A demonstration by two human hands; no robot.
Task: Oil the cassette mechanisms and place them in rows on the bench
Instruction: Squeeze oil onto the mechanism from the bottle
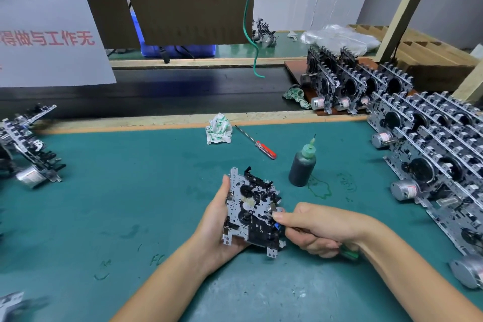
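One cassette mechanism [253, 213] held above the green mat [130, 204], left hand [222, 227] gripping its left edge. Right hand [318, 227] clenched around one green-handled tool [349, 253], tip at the mechanism's right side. One oil bottle [302, 165], one red screwdriver [257, 142], two crumpled rags [218, 128]. Rows of mechanisms [428, 154] at right, too overlapped to count.

teal green bench mat [130, 191], silver and black cassette mechanism [252, 213], red-handled screwdriver [265, 149], dark oil bottle [302, 167] with green nozzle, white rag [218, 129] with green print
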